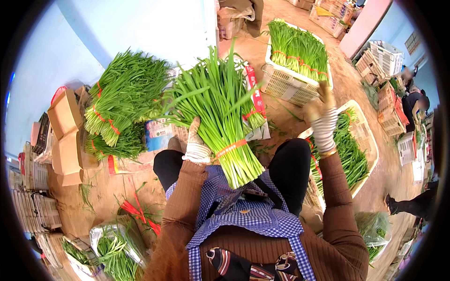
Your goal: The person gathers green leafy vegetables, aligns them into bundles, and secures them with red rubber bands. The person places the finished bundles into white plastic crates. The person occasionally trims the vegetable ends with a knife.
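Observation:
My left hand (197, 143), in a striped knit glove with a tan palm, holds a large bundle of garlic chives (225, 123) from its left side. An orange-red band (231, 148) circles the stems near their pale cut ends, which point down toward my lap. Raised to the right is my gloved right hand (322, 109), blurred, with its fingers apart and nothing seen in it. It appears over the space between two plastic crates. A smaller banded bundle (254, 114) lies just behind the held one, partly hidden by it.
Banded bundles are piled on the left (123, 102), beside an open cardboard box (66, 133). One crate (288, 87) of upright bundles stands ahead; another crate (369, 147) is at my right. Red ties (135, 210) lie on the floor. Other people work far right.

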### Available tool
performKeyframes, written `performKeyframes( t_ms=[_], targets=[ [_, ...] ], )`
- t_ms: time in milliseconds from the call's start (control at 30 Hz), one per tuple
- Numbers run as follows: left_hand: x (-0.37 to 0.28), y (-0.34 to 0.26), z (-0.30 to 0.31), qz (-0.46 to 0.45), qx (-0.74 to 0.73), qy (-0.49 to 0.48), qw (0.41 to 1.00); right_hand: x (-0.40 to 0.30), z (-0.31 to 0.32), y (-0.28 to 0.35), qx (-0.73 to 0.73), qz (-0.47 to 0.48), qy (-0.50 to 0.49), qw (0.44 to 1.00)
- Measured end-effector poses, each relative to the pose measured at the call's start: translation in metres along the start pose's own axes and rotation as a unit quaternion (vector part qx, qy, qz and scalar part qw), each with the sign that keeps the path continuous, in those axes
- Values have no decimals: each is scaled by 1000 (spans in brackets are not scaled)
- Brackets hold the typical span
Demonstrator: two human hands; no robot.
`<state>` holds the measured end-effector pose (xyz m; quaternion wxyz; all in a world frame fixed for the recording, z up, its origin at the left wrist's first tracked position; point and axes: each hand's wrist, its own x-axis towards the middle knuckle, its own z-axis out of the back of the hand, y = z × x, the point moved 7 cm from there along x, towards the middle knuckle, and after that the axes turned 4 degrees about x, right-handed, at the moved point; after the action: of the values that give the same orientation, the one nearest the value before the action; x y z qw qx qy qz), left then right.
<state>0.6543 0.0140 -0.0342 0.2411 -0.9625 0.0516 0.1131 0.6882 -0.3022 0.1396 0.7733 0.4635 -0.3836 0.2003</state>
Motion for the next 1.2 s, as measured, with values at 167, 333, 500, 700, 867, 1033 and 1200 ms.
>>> performKeyframes(
  t_ms=[167, 333, 500, 700, 867, 1033, 1200],
  targets=[
    [-14, 7, -38, 86, -7, -29, 996, -38, -102, 111, -107, 279, 434, 850],
    [-3, 28, -52, 151, -143, 229, 951, -40, -130, 122, 26, 315, 427, 847],
    [-9, -10, -76, 176, 153, 179, 956, 32, -125, 112, 156, 83, 357, 917],
    [60, -113, -19, -132, 502, 95, 849, 106, -91, 26, 278, -208, 326, 879],
    [27, -70, -154, -234, 572, 269, 739, 90, -80, 44, 382, -259, 268, 846],
    [36, -8, -129, 3, 386, 187, 903, 63, -125, 56, 543, -405, 183, 712],
    [47, 17, -121, 2, 226, 124, 966, 56, -131, 60, 509, -390, 152, 752]
  ],
)
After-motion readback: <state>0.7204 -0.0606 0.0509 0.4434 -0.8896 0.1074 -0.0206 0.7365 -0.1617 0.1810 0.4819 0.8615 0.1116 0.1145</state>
